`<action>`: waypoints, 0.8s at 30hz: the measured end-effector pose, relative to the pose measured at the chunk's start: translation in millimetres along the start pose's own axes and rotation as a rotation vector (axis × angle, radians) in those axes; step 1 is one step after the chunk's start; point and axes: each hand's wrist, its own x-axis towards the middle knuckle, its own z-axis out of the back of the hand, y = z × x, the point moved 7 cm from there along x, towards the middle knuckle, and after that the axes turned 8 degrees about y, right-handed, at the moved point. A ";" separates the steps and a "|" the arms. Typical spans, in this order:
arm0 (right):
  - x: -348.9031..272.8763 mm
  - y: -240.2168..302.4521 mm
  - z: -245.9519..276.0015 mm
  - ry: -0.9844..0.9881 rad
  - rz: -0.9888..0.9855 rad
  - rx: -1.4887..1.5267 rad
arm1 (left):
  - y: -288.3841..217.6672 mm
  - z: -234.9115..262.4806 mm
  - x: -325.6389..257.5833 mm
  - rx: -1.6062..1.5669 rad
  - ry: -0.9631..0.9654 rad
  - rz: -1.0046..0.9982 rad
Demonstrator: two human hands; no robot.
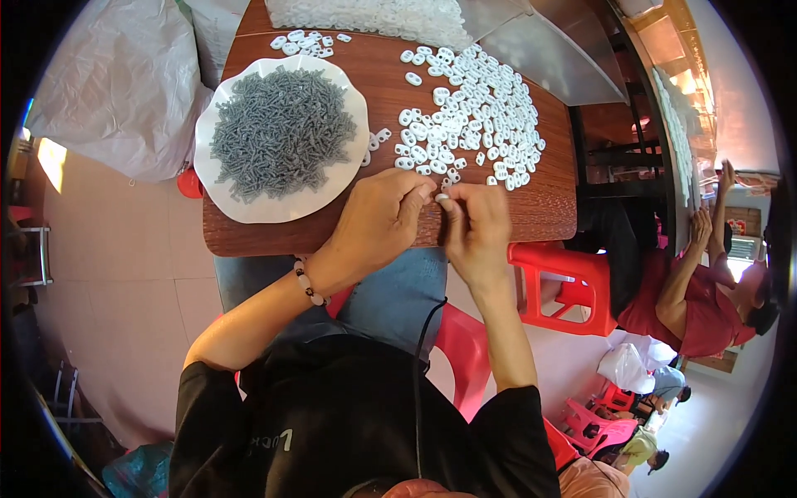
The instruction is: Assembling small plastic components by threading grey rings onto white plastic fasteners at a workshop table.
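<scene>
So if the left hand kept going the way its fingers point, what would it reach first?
Probably the right hand: the left hand points right, toward the small white piece pinched between them. Beyond that lies the wooden table.

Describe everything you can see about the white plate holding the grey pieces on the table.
The white plate is round with a wavy, scalloped rim and looks like glossy plastic or ceramic. It lies flat on the left part of the dark brown wooden table, its near rim close to the table's front edge. A heap of small grey screw-like pieces fills its middle, leaving the rim bare. A few small white rings lie against its right edge. The left hand is just right of it, not touching.
</scene>
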 end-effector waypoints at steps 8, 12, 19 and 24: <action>-1.1 1.8 -8.6 0.114 -0.017 -0.066 | 1.9 -1.2 -0.4 0.090 0.047 -0.014; -7.3 -2.3 -8.7 0.089 -0.115 0.062 | -1.4 -0.5 -0.3 0.087 0.014 -0.039; -20.7 -25.3 -15.1 0.106 -0.382 0.431 | -9.0 -6.1 -0.3 0.067 0.194 0.032; -23.1 -27.5 -18.5 0.131 -0.532 0.632 | -5.3 -7.5 -1.3 -0.050 0.163 0.033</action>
